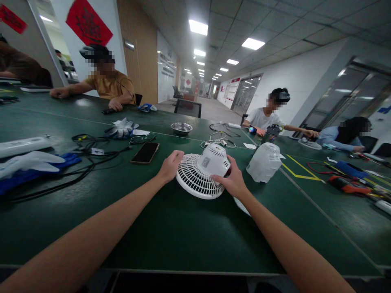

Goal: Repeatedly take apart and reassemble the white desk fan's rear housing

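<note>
A white fan head [201, 179] lies tilted on the green table, its round slatted grille down and its motor housing [214, 158] up, with a small label on the side. My right hand [234, 179] is closed on the housing's right side, the thumb across its lower edge. At the grille's left rim my left hand [171, 166] is closed, fingers curled on the edge; the fingertips are partly hidden. Under my right wrist shows part of a white curved piece [242, 206]. Right of the fan stands a white plastic housing [265, 163].
A phone [146, 153], black cables [94, 156] and gloves [122, 128] lie to the left. Beyond the fan are a metal bowl [181, 128] and white cables [217, 141]. A dark bottle [270, 133] stands behind the housing. Several people sit around the table.
</note>
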A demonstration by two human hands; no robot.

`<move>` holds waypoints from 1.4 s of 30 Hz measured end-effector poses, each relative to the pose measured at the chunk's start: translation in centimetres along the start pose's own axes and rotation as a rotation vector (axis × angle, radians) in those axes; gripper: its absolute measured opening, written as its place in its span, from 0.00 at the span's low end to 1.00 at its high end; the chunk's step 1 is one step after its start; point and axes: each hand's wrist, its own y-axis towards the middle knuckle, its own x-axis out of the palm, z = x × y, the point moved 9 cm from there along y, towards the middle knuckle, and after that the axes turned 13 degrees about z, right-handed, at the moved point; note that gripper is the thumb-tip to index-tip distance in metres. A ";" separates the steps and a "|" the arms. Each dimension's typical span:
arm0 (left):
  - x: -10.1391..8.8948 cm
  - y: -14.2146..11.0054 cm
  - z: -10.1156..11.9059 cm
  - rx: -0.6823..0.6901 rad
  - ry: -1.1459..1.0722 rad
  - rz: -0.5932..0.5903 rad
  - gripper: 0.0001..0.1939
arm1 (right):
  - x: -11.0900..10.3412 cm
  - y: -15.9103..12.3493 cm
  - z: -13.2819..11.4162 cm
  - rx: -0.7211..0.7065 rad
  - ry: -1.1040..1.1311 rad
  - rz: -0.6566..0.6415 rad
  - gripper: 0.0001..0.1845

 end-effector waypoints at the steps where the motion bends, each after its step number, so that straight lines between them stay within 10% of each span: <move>1: -0.5 0.1 0.8 0.039 -0.087 0.032 0.30 | -0.2 0.1 0.2 0.055 0.100 0.036 0.48; 6: -2.0 0.2 4.2 0.270 -0.185 0.139 0.26 | 1.7 -1.1 1.6 0.436 0.611 0.010 0.23; 13: 1.0 -0.2 0.7 -0.174 -0.522 -0.005 0.24 | 5.7 -3.9 0.8 0.738 0.873 -0.326 0.17; 17: 0.8 -0.6 0.9 -0.182 -0.442 0.018 0.20 | 5.7 -3.7 0.9 0.716 0.846 -0.344 0.14; 25: 0.5 -0.6 1.7 -0.092 -0.253 0.031 0.13 | -2.5 2.2 4.0 0.199 0.141 0.148 0.40; 31: 0.4 0.2 -0.9 -0.177 -0.251 0.078 0.12 | -7.5 4.3 5.3 -0.060 -0.646 0.281 0.37; 37: -0.7 1.1 -2.4 -0.217 -0.236 0.121 0.15 | -7.0 4.4 5.5 -0.142 -0.768 0.263 0.26; 42: -0.8 1.0 -2.4 -0.230 -0.206 0.093 0.16 | -11.5 4.6 1.0 -0.386 -0.742 0.620 0.24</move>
